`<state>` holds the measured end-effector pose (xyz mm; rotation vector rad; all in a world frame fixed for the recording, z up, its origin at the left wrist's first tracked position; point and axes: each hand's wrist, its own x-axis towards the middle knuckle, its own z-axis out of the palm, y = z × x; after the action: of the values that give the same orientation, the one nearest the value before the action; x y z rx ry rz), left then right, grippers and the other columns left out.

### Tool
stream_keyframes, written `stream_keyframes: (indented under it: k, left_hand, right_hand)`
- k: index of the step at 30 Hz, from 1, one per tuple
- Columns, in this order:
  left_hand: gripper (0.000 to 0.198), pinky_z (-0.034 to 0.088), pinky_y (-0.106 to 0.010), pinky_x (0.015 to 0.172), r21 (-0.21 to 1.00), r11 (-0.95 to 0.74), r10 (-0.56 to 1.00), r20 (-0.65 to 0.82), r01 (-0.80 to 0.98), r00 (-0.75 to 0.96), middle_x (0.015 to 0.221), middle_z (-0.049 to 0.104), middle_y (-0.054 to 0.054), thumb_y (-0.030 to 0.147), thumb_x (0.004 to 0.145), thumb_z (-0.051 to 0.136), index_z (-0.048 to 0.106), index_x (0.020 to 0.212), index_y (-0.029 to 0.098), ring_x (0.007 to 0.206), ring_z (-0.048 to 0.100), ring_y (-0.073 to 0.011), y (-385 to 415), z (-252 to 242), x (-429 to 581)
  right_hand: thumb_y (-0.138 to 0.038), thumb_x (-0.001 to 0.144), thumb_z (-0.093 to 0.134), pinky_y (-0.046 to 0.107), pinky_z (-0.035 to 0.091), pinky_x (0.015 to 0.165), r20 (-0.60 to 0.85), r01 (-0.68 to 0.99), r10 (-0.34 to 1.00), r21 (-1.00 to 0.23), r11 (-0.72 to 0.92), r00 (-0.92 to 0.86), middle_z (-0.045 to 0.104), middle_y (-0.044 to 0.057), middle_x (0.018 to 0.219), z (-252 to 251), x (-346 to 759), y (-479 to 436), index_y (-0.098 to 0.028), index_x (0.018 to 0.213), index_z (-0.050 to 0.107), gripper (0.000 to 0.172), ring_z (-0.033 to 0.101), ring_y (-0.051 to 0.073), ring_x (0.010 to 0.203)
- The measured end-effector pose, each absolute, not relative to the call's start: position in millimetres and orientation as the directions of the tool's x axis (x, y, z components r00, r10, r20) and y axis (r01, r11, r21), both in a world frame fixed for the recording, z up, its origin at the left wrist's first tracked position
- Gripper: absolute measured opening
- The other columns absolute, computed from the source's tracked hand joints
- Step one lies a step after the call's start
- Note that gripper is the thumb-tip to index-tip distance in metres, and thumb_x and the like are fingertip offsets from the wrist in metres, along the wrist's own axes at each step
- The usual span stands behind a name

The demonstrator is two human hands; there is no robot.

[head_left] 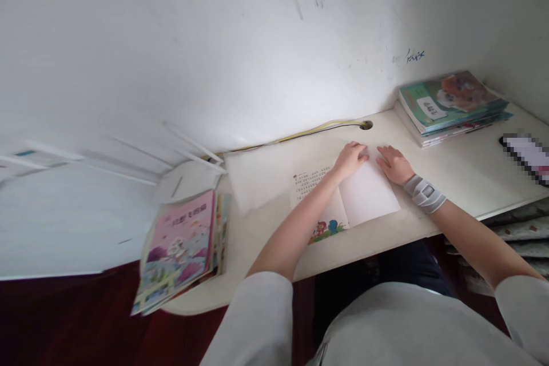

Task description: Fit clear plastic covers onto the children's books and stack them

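An open book (pixel 369 194) lies on the white desk in front of me. Its left page carries printed text and a coloured cartoon picture along the bottom; the right page looks blank. My left hand (pixel 352 159) rests near the top middle of the book, fingers slightly bent and apart, with nothing visible in it. At the book's upper right edge, my right hand (pixel 395 164) lies with its fingers stretched over the page margin. A grey band with a watch-like face (pixel 426 191) is round my right wrist.
A pink-covered book (pixel 182 240) tops a stack at the desk's left end, beside a white router (pixel 189 180). Cables run along the wall to a desk hole (pixel 366 125). More books (pixel 450 100) are stacked at the back right. A blurred-out phone (pixel 527 154) lies far right.
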<state>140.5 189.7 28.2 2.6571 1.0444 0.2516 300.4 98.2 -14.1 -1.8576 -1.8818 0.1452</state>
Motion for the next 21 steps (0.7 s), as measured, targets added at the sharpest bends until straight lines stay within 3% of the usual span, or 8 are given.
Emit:
stream_keyframes:
  k: [3,6,10,17,21]
  left_hand:
    - [0.05,0.024,-0.046,0.11,0.212,-0.702,0.707,0.09,0.68,0.702,0.146,0.036,-0.014,0.039,0.091,0.043,0.042,0.136,0.016,0.137,0.027,-0.0291,174.7,36.6,126.7]
    - [0.071,0.016,-0.057,0.109,0.146,-0.654,0.748,-0.022,0.743,0.663,0.155,0.013,-0.016,0.058,0.089,0.035,0.024,0.145,0.016,0.141,0.007,-0.0374,148.0,41.8,98.1]
    - [0.083,0.013,-0.058,0.109,0.139,-0.599,0.765,-0.19,0.788,0.615,0.154,0.007,-0.019,0.066,0.086,0.028,0.012,0.148,0.012,0.141,0.005,-0.0387,111.1,33.9,69.4]
    - [0.085,0.006,-0.062,0.109,0.152,-0.597,0.77,-0.167,0.788,0.616,0.155,0.003,-0.018,0.067,0.085,0.028,0.013,0.147,0.011,0.142,0.001,-0.0369,103.2,18.9,97.3]
    - [0.078,0.009,-0.056,0.112,0.252,-0.568,0.786,-0.113,0.783,0.607,0.155,0.004,-0.017,0.059,0.089,0.027,0.01,0.147,0.01,0.142,0.005,-0.0321,109.0,21.3,95.2]
  right_hand:
    - [-0.034,0.092,0.03,0.046,0.034,0.106,0.276,0.905,0.959,-0.421,0.062,0.063,0.054,0.017,0.132,-14.1,300.1,97.7,-0.007,0.13,0.051,0.051,0.044,0.028,0.127]
    - [-0.032,0.093,0.025,0.044,0.034,0.106,0.283,0.9,0.956,-0.432,0.057,0.076,0.054,0.016,0.131,-15.7,300.2,98.8,-0.008,0.129,0.051,0.051,0.044,0.026,0.127]
    - [-0.035,0.094,0.024,0.045,0.033,0.106,0.261,0.909,0.963,-0.415,0.045,0.071,0.053,0.016,0.132,-18.1,299.7,100.2,-0.009,0.13,0.051,0.052,0.044,0.026,0.127]
    - [-0.043,0.089,0.042,0.045,0.03,0.106,0.213,0.929,0.975,-0.369,0.015,0.068,0.048,0.02,0.136,-14.1,295.7,96.5,-0.005,0.133,0.046,0.059,0.038,0.03,0.131]
    - [-0.046,0.087,0.046,0.047,0.03,0.106,0.218,0.942,0.975,-0.334,0.031,0.045,0.048,0.02,0.137,-13.6,294.6,94.8,-0.007,0.132,0.048,0.06,0.038,0.03,0.131]
